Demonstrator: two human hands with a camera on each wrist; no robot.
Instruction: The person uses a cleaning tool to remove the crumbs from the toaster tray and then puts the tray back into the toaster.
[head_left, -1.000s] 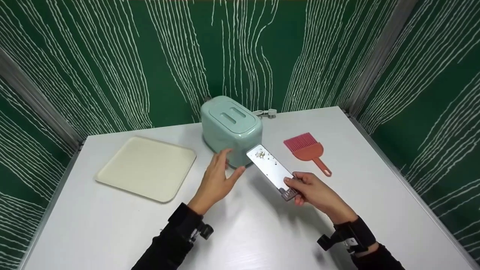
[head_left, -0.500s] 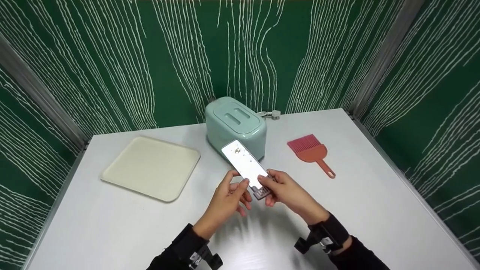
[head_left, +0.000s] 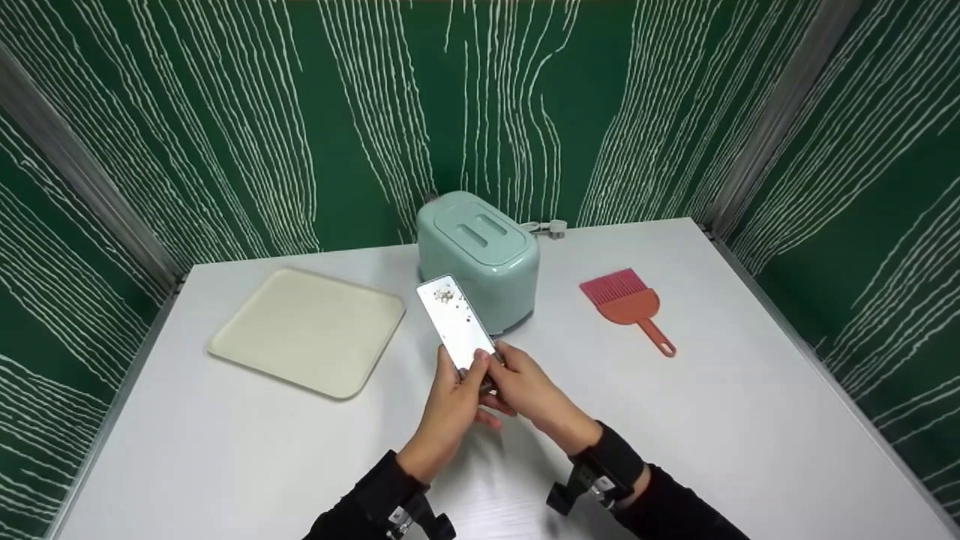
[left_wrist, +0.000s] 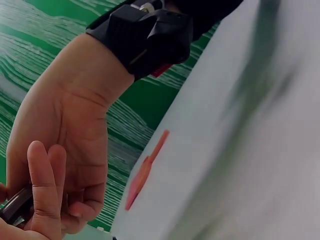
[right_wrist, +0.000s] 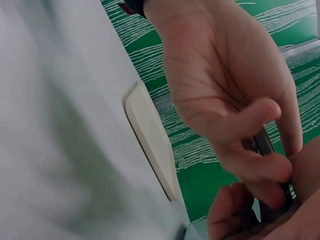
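Both hands hold a toaster crumb tray (head_left: 457,322) by its dark handle end, in front of the mint-green toaster (head_left: 481,259). The tray's bright flat plate points up and left, with crumbs gathered mostly near its far end. My left hand (head_left: 444,412) grips it from the left, thumb on top. From the right, my right hand (head_left: 534,391) pinches the same end, its thumb beside the left thumb. Fingers mostly cover the handle; a dark piece of the handle (left_wrist: 18,204) shows between fingers in the left wrist view.
A cream serving tray (head_left: 307,334) lies on the left of the white table (head_left: 720,435). To the right lies a small orange dustpan (head_left: 634,306) with a pink brush (head_left: 611,286). A power plug (head_left: 556,228) is behind the toaster. Green walls with white lines surround the table.
My right hand has carried the crumb tray left and slightly toward me. My left hand, earlier open and apart from it, has come to grip its handle end.
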